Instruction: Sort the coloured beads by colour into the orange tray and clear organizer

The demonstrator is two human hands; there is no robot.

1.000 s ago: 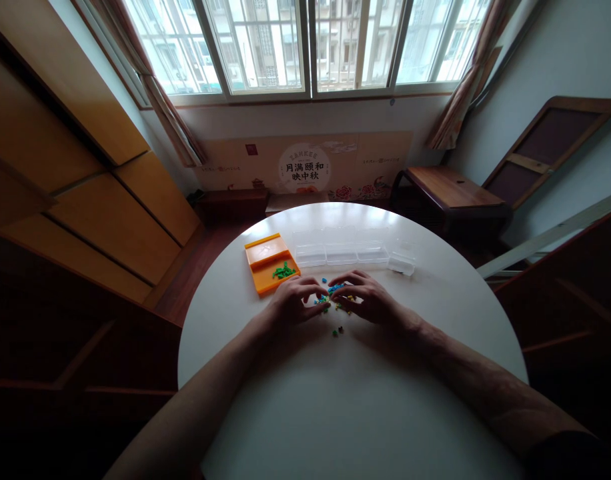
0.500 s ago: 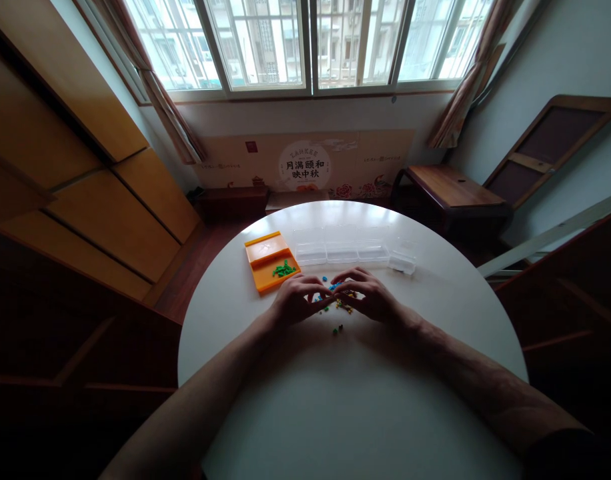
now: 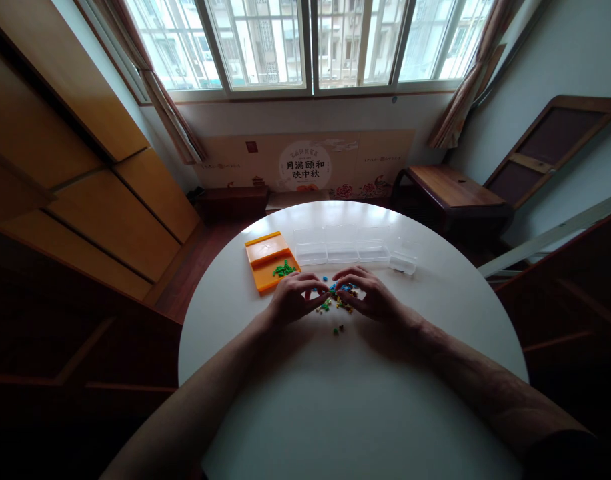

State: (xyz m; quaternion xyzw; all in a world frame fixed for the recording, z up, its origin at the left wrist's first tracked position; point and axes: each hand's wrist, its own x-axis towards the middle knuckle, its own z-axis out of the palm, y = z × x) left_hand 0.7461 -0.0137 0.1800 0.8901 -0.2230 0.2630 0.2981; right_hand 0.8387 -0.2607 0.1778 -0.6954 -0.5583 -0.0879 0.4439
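Observation:
Both my hands rest on a round white table (image 3: 350, 400) over a small heap of tiny coloured pieces (image 3: 337, 300). My left hand (image 3: 295, 298) has its fingers curled, the tips at the heap's left side. My right hand (image 3: 368, 295) is curled the same way on the heap's right side, fingertips close to the left hand's. What the fingertips pinch, if anything, is too small to see. A few loose pieces (image 3: 338, 329) lie just in front of the heap. An open orange box (image 3: 265, 257) to the left holds green pieces (image 3: 284, 269).
Clear plastic boxes (image 3: 341, 252) stand in a row behind the hands, with one more small clear box (image 3: 402, 264) at the right. Beyond the table are a window, a wooden side table (image 3: 448, 187) and wooden cabinets (image 3: 85, 187) at the left.
Both hands have crept slightly away from me and closer together over the heap. The boxes have not moved.

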